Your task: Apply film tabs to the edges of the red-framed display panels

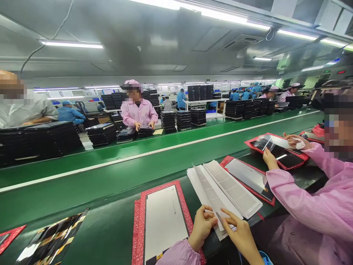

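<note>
My left hand [202,226] is closed, its fingers pinching the near end of a pale sheet of film stickers [205,184] marked off by cross lines. Close beside it, my right hand [238,233] has thumb and index finger together at a small dark-grey strip [219,218] over that sheet. Whether the strip is still stuck to the sheet, I cannot tell. More sticker sheets [233,187] lie under and to the right. Left of my hands, a white-backed display panel [162,217] rests face down on red bubble wrap [136,228].
A green conveyor belt [110,176] runs across beyond the bench. At right, a co-worker in pink [298,187] handles a dark panel [278,147]; another panel [248,176] lies nearer. Dark panels with ribbon strips [52,239] lie at left. Black stacks [168,121] line the far side.
</note>
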Motion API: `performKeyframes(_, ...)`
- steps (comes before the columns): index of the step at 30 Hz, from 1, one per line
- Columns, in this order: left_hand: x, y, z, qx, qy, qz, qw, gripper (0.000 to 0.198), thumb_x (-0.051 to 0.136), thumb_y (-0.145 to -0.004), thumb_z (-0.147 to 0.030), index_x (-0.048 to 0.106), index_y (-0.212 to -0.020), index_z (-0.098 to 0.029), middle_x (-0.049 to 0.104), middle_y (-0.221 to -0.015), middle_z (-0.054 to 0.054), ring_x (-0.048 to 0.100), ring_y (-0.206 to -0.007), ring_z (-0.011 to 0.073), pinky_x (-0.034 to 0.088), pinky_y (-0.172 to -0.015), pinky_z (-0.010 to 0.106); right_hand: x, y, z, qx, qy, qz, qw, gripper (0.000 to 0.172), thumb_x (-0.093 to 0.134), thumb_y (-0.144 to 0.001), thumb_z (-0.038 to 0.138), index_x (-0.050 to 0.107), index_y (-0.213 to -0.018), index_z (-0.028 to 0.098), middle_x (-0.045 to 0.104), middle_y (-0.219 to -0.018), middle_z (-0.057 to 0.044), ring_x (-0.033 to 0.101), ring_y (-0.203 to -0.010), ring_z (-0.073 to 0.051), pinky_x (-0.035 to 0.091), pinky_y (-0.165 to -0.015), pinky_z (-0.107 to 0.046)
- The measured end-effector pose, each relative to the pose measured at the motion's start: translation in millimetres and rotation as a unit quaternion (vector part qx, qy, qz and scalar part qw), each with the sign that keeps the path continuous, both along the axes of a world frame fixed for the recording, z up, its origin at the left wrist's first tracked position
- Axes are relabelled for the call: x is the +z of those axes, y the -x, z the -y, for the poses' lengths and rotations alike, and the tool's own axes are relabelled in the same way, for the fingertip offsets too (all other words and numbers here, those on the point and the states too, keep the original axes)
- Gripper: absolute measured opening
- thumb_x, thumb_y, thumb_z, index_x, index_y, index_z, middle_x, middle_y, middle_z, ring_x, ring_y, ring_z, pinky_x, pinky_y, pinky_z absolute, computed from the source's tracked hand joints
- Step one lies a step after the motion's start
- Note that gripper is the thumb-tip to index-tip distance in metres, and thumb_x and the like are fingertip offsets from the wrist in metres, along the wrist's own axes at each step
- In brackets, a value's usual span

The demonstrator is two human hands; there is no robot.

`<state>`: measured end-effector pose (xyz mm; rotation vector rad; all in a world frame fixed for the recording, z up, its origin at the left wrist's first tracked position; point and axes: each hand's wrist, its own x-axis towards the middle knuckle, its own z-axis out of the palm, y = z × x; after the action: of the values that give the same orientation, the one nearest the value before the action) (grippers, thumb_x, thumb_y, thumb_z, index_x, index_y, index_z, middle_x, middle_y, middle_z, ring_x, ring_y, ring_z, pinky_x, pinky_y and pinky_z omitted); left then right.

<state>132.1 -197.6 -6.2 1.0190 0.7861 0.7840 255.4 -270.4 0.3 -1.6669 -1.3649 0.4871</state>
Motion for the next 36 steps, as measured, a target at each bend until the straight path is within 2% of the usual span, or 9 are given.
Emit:
performKeyframes(4, -8.9, 2, -5, 0.028, -0.019, -0.058, 0.998, 0.042, 0.072, -0.051, -0.022, 0.046, -0.083, -0.016, 0.056, -0.054, -0.004, 0.056, -0.051, 0.0139, 0.043, -0.053, 0.024, 14.4, -41, -10, -0.058, 0.006, 0.047, 0.997, 0.046, 0.047, -0.076, 0.035, 0.051, -0.115, 0.013, 0.068, -0.066, 0.000, 0.065, -0.064, -0.017, 0.050, -0.062, -0.025)
performKeyframes(9, -13.5, 4, -8, 0.054, -0.049, -0.134, 0.988, 0.041, 0.067, -0.055, -0.014, 0.046, -0.090, -0.016, 0.057, -0.054, -0.005, 0.057, -0.053, 0.0150, 0.043, -0.053, 0.024, 47.1, -102, -8, -0.233, -0.015, 0.130, 0.964, 0.047, 0.050, -0.070, 0.040, 0.055, -0.109, 0.015, 0.068, -0.065, -0.002, 0.064, -0.061, -0.021, 0.047, -0.059, -0.030)
performKeyframes(12, -2.3, 8, -3, 0.057, -0.075, -0.162, 0.982, 0.051, 0.067, -0.056, -0.015, 0.046, -0.102, -0.014, 0.059, -0.065, -0.002, 0.056, -0.054, 0.0144, 0.043, -0.055, 0.024, 69.0, -105, 0, -0.304, -0.058, 0.170, 0.936, 0.044, 0.051, -0.072, 0.042, 0.055, -0.109, 0.018, 0.068, -0.067, -0.002, 0.064, -0.061, -0.022, 0.047, -0.059, -0.030)
performKeyframes(14, 13.2, 14, 5, 0.079, -0.153, -0.195, 0.966, 0.049, 0.067, -0.061, -0.019, 0.048, -0.105, -0.015, 0.059, -0.085, 0.004, 0.054, -0.057, 0.0124, 0.043, -0.059, 0.024, 76.8, -88, 5, -0.308, -0.094, 0.209, 0.923, 0.041, 0.050, -0.075, 0.042, 0.055, -0.109, 0.020, 0.068, -0.071, -0.001, 0.064, -0.062, -0.021, 0.047, -0.059, -0.029)
performKeyframes(17, 41.9, 28, 21, 0.108, -0.277, -0.236, 0.925, 0.021, 0.059, -0.074, -0.031, 0.058, -0.091, -0.018, 0.057, -0.092, 0.004, 0.053, -0.065, 0.0129, 0.041, -0.065, 0.024, 74.0, -41, 9, -0.231, -0.170, 0.265, 0.921, 0.029, 0.048, -0.080, 0.037, 0.057, -0.102, 0.020, 0.068, -0.085, -0.003, 0.065, -0.065, -0.018, 0.047, -0.059, -0.027)
performKeyframes(20, 63.6, 47, 36, 0.107, -0.275, -0.229, 0.928, 0.023, 0.055, -0.078, -0.041, 0.061, -0.074, -0.019, 0.060, -0.073, 0.002, 0.053, -0.067, 0.0150, 0.038, -0.061, 0.023, 60.2, 16, 10, -0.089, -0.255, 0.270, 0.924, 0.015, 0.051, -0.082, 0.025, 0.057, -0.095, 0.021, 0.065, -0.097, -0.004, 0.063, -0.083, -0.017, 0.049, -0.073, -0.028)
performKeyframes(22, 68.7, 61, 43, 0.114, -0.251, -0.223, 0.935, 0.029, 0.054, -0.078, -0.045, 0.062, -0.070, -0.019, 0.061, -0.067, 0.001, 0.052, -0.062, 0.0144, 0.037, -0.057, 0.023, 50.4, 50, 11, -0.014, -0.293, 0.252, 0.922, 0.024, 0.054, -0.079, 0.017, 0.053, -0.104, 0.021, 0.064, -0.094, -0.004, 0.061, -0.086, -0.017, 0.049, -0.076, -0.030)
performKeyframes(26, 59.1, 91, 48, 0.160, -0.228, -0.247, 0.928, 0.035, 0.054, -0.075, -0.050, 0.064, -0.064, -0.018, 0.062, -0.060, 0.001, 0.053, -0.058, 0.0142, 0.035, -0.052, 0.022, 36.5, 91, 11, 0.052, -0.317, 0.237, 0.917, 0.044, 0.059, -0.075, 0.010, 0.047, -0.116, 0.021, 0.065, -0.090, -0.004, 0.060, -0.081, -0.019, 0.050, -0.069, -0.034)
performKeyframes(36, 27.5, 143, 52, 0.249, -0.199, -0.250, 0.914, 0.037, 0.055, -0.072, -0.052, 0.061, -0.065, -0.017, 0.056, -0.056, 0.000, 0.049, -0.052, 0.0129, 0.034, -0.049, 0.021, 24.3, 116, 5, 0.095, -0.272, 0.154, 0.945, 0.045, 0.066, -0.071, 0.030, 0.049, -0.112, 0.022, 0.060, -0.096, -0.006, 0.057, -0.090, -0.021, 0.051, -0.076, -0.033)
